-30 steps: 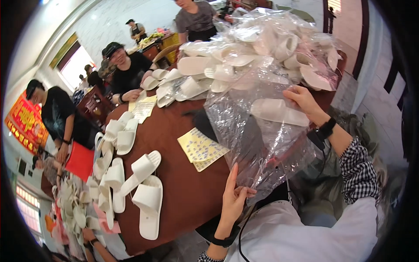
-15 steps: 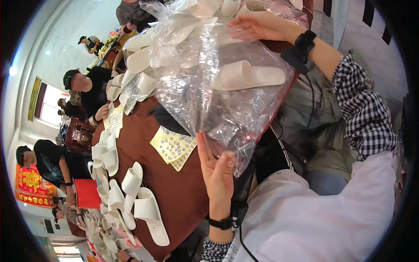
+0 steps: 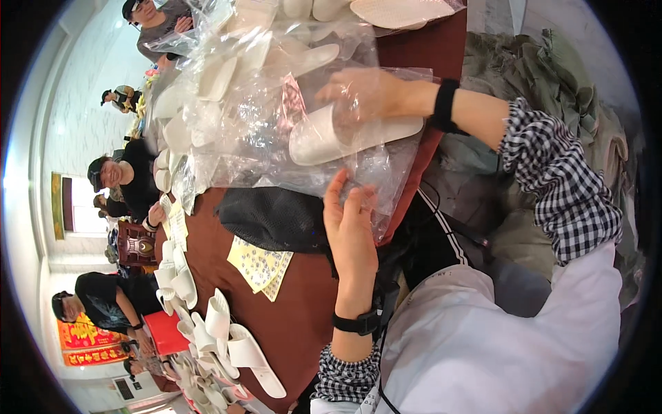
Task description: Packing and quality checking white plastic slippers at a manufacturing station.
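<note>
Clear plastic bag [image 3: 276,131] is pinched at its lower edge by the left hand [image 3: 352,221], fingers closed on the film. Inside it, the right hand [image 3: 365,93] grips a white slipper [image 3: 352,138]. Best to keep the mouth taut below while seating the slipper flat.

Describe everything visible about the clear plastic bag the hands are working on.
The bag is thin, clear, crinkled film with glare patches, lying over the brown table. Inside it a white slipper lies on its side. The right hand is inside the bag on the slipper; the left hand pinches the bag's lower edge from outside. More slippers lie behind it.
</note>
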A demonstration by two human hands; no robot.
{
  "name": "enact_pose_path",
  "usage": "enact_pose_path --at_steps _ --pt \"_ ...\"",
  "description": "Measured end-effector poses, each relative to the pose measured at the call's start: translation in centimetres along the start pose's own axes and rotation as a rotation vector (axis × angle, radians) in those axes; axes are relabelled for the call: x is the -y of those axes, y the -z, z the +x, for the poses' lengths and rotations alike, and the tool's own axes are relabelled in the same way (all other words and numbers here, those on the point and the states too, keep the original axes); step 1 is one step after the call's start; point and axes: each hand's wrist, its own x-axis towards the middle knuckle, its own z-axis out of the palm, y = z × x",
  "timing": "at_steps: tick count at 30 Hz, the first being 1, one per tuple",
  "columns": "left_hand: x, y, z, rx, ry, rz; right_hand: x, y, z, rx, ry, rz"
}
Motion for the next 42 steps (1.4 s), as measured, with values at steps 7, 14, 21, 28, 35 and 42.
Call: enact_pose_path --at_steps 7,14,21,28,35,42 --pt "2.1 0.8 0.2 -0.016 -0.007 0.115 -3.1 2.0 -1.3 -0.138 -0.067 -0.021" --pt "2.3 1.3 0.2 -0.011 0.011 0.201 -9.4 15.1 -9.8 -0.540 -0.488 -0.022" --pt "4.3 2.3 1.2 -0.096 -0.185 0.556 2.7 17.1 -7.7 -0.532 -0.136 -0.066" --pt "6.7 2.3 2.4 -0.091 -0.362 0.493 7.6 2.8 1.1 -0.176 0.120 -0.183" --pt "10.0 1.5 4.5 -0.143 -0.428 0.403 -1.1 -5.4 2.0 -0.023 0.000 -0.287" --pt "9.6 1.1 2.4 -0.083 -0.373 0.427 -4.6 -6.9 1.5 0.070 -0.109 -0.354"
